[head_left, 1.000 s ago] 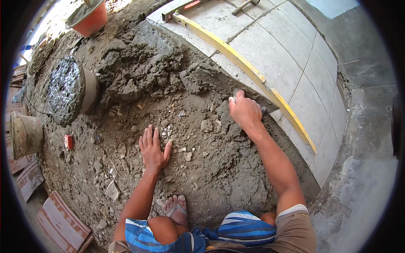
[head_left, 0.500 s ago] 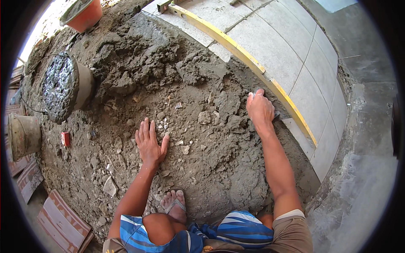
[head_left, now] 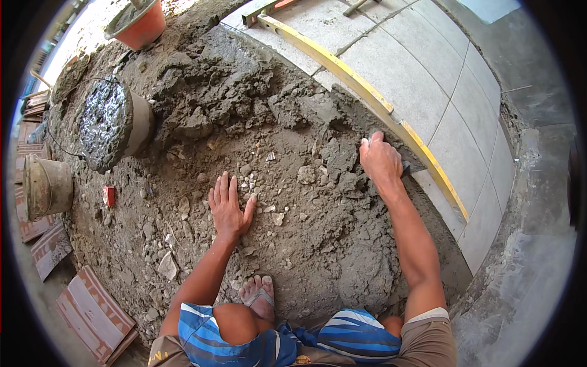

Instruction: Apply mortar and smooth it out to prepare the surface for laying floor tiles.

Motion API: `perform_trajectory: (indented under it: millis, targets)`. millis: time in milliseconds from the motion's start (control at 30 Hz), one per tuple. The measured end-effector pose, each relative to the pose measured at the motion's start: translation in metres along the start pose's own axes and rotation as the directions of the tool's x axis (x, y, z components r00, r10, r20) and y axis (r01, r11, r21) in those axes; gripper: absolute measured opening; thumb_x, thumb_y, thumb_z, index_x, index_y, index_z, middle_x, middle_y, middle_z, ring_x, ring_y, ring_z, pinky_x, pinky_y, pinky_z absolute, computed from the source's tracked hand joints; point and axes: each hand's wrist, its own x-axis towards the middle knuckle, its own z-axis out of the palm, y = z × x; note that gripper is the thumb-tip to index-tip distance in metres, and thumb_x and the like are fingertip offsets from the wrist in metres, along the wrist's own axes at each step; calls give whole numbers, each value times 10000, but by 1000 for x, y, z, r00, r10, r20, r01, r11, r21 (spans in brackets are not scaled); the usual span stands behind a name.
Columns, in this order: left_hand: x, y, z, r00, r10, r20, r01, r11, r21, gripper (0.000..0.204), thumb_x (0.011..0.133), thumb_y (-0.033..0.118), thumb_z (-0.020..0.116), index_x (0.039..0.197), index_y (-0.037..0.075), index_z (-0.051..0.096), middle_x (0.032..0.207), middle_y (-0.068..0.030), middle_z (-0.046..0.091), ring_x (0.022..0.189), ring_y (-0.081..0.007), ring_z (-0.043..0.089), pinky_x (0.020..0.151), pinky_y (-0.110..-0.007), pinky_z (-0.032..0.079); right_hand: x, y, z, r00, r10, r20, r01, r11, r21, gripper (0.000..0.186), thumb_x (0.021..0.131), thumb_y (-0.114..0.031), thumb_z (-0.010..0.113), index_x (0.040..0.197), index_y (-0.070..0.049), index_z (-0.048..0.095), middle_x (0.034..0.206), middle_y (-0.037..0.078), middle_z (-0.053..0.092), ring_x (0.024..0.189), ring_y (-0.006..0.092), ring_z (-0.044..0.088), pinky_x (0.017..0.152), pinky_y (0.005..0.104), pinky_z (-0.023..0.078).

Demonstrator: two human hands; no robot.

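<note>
My left hand (head_left: 229, 208) rests flat on the rubble-strewn ground with its fingers spread, holding nothing, close to some small white pebbles (head_left: 249, 183). To the right, my right hand (head_left: 381, 160) is closed round the handle of a trowel, which the fist mostly hides. A bit of its dark blade (head_left: 414, 167) shows beside the wrist, low over the grey mortar bed (head_left: 367, 122). Just right of this fist, a long yellow straightedge (head_left: 342, 68) lies along the edge of the pale floor tiles (head_left: 422, 79).
At the left stand a bucket of wet mortar (head_left: 137, 122), a dirty pail (head_left: 52, 186) and an orange bucket (head_left: 147, 27). Lumpy mortar (head_left: 202, 92) is heaped ahead. A small red box (head_left: 109, 196) and stacked tiles (head_left: 95, 312) lie left. My sandalled foot (head_left: 260, 296) is below my left hand.
The whole view has shifted, so the scene sits farther right. My right fist has moved slightly left relative to the straightedge, and more of the blade shows. My left hand stays planted.
</note>
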Motion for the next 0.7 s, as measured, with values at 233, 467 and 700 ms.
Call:
perform_trajectory:
  millis: [233, 467, 700]
  targets:
    - [4, 4, -3, 1000, 15, -22, -15, 1000, 5, 734, 959, 502, 621, 1505, 46, 442, 1639, -147, 344, 1517, -332, 306, 1238, -523, 199, 10, 6, -29, 995, 15, -97, -18, 999, -36, 384, 1030, -360, 526, 1090, 19, 552, 812, 274, 727, 771, 452, 729, 721, 566, 567]
    - [4, 2, 0, 1000, 19, -20, -19, 1000, -3, 746, 961, 508, 619, 1509, 36, 436, 1631, -161, 351, 1501, -355, 324, 1232, -527, 210, 76, -62, 3, 1000, 10, -29, -9, 1000, 9, 399, 1007, -312, 545, 1167, 54, 550, 914, 268, 751, 900, 426, 749, 808, 519, 594]
    - [-3, -2, -4, 1000, 2, -7, -2, 1000, -15, 724, 961, 492, 627, 1492, 31, 456, 1632, -166, 351, 1502, -357, 324, 1231, -529, 210, 36, -43, -8, 996, -69, 60, 69, 998, 1, 394, 1020, -327, 536, 1121, 53, 566, 878, 299, 733, 852, 443, 742, 795, 547, 582]
